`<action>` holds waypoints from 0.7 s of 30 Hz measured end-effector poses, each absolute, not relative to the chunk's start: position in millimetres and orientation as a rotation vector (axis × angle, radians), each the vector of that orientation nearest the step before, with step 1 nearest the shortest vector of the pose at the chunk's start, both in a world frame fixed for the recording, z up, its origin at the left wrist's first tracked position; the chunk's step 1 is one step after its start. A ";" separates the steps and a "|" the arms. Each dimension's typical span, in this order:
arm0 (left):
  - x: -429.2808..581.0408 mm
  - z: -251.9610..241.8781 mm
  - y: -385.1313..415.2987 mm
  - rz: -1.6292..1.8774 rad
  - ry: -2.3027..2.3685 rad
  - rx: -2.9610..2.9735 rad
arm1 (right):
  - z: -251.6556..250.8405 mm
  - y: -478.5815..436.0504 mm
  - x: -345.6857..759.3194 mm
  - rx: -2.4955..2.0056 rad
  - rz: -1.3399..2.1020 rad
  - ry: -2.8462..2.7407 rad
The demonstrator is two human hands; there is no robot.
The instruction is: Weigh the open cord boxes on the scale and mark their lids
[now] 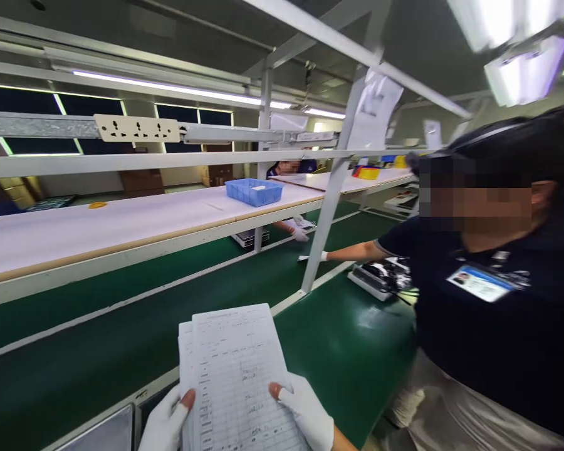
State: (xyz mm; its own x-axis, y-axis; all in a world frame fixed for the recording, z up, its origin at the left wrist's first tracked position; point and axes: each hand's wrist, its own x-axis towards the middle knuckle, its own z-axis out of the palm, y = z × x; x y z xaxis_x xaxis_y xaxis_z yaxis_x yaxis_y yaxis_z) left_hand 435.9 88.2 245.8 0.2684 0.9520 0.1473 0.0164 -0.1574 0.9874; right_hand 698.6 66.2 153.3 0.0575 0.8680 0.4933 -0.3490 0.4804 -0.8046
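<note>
Head view: the left hand [165,425] and right hand [308,416], both in white gloves with bare tips, pinch the lower edges of a sheaf of forms [237,376] held between them over the green bench [348,351]. The sheets are only lightly gripped at the bottom and already fanned, so the top could flop or a page slide loose, and the co-worker [498,300] close to the right could knock them. The sheaf's long axis runs away from the hands, top edge tilted slightly left.
</note>
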 end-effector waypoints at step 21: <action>529.2 235.4 139.2 1.327 0.987 1.241 | 104.9 138.4 778.5 -0.636 1.319 -0.865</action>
